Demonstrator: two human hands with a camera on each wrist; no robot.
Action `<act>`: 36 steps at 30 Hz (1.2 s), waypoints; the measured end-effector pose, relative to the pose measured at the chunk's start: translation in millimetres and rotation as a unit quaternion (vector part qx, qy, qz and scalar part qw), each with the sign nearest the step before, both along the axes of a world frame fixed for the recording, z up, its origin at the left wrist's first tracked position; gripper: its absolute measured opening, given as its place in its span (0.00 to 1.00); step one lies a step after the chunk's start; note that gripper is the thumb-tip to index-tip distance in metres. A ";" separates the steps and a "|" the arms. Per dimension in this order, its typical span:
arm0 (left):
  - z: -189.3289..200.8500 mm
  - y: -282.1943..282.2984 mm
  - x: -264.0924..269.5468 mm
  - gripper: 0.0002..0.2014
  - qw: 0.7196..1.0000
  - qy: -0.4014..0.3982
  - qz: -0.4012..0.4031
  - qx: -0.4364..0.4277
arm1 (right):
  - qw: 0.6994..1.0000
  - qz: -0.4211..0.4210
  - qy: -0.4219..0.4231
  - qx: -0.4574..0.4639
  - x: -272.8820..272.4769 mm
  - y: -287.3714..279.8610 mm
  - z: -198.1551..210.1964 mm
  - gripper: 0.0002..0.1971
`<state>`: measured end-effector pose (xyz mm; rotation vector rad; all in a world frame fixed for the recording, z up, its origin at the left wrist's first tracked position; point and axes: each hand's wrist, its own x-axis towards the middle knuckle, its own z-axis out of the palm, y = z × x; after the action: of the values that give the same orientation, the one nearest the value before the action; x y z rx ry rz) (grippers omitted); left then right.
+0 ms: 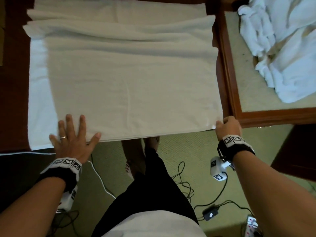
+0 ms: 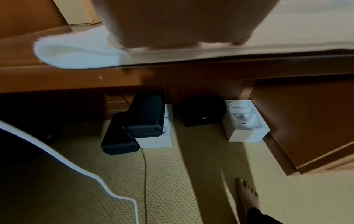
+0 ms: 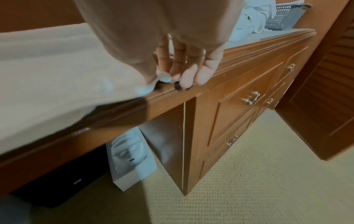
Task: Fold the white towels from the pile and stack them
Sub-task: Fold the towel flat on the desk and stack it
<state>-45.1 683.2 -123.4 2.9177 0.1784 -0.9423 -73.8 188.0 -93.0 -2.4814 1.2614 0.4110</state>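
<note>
A large white towel (image 1: 130,79) lies spread over the dark wooden desk (image 1: 13,100), folded over itself with a lower layer showing at its left edge. My left hand (image 1: 73,134) lies flat with spread fingers on the towel's near left part. At the near right corner my right hand (image 1: 225,124) pinches the towel's corner (image 3: 162,78) between thumb and fingers. A crumpled pile of white towels (image 1: 280,43) sits on the dresser top at the right.
The dresser (image 3: 239,94) with drawers adjoins the desk on the right; a grey basket (image 3: 283,16) stands at its far end. Under the desk are black cases (image 2: 141,119) and white boxes (image 2: 247,121). Cables and a power adapter (image 1: 210,213) lie on the carpet by my bare feet.
</note>
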 end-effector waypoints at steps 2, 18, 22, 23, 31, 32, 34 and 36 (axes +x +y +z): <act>0.3 -0.3 0.6 0.43 1.000 0.002 0.001 0.000 | 1.000 -0.023 0.001 0.010 5.7 -2.3 8.5 0.12; -5.1 0.9 3.0 0.43 1.000 0.011 0.010 0.008 | 0.914 0.369 -0.161 0.046 -3.7 93.5 10.9 0.13; -7.3 1.2 2.2 0.43 1.000 0.008 0.011 0.006 | 0.965 0.257 -0.011 -0.055 -44.5 45.9 -3.0 0.20; -9.1 1.5 1.5 0.43 1.000 0.003 0.012 0.006 | 0.981 0.185 0.009 -0.063 -46.6 40.0 0.0 0.21; -8.1 2.5 -7.2 0.47 0.996 -0.080 0.009 -0.031 | 0.973 0.217 0.079 -0.019 -41.5 48.2 -1.1 0.35; -7.9 3.7 -10.2 0.48 0.996 -0.080 0.006 -0.028 | 0.979 0.188 0.079 -0.020 -37.7 48.4 -0.2 0.35; -7.3 5.1 -16.4 0.49 0.997 -0.071 -0.003 -0.022 | 0.979 0.192 0.034 -0.053 -25.2 59.9 5.3 0.30; -7.5 6.7 -18.3 0.51 0.997 -0.069 -0.009 -0.022 | 0.963 0.254 -0.062 -0.058 -4.1 83.0 8.7 0.23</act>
<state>-63.4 689.9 -130.9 2.9350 0.1206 -0.7330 -77.9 271.0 -84.3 -2.8682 0.6019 0.2967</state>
